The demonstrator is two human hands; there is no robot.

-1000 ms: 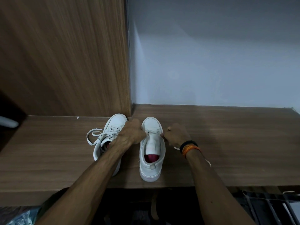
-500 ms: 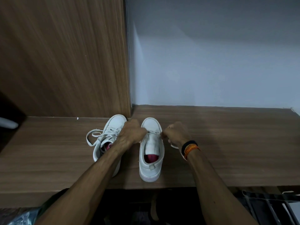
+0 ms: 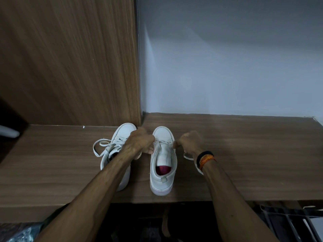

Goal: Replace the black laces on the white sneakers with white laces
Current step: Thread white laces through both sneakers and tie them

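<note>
Head view, looking down at the wooden desk point(image 3: 244, 154). We see two white sneakers standing side by side near the centre of the frame, toes pointing toward the top, heels toward the desk's near edge.

Right-hand sneaker point(image 3: 163, 172): upright, tongue raised, a red insole showing in the opening. A white lace point(image 3: 164, 141) crosses its lower eyelets near the toe. A loose stretch of the same white lace lies on the desk just right of the shoe, partly hidden behind the right wrist.

Left-hand sneaker point(image 3: 120, 135): partly covered by the left forearm. It already carries a white lace, whose loose ends point(image 3: 97, 147) loop out onto the desk toward the left of the frame.

Left hand point(image 3: 139, 142): fingers curled, grip closed at the left edge of the right-hand sneaker's eyelet row, where it seems to pinch the lace; the contact point itself is hidden by the fingers.

Right hand point(image 3: 188, 143): fingers curled, grip closed on the lace at the right edge of the same eyelet row. A dark band and an orange band point(image 3: 205, 158) sit on this wrist.

A wood panel point(image 3: 70, 58) fills the upper left of the frame; a pale wall point(image 3: 227, 58) fills the upper right.
</note>
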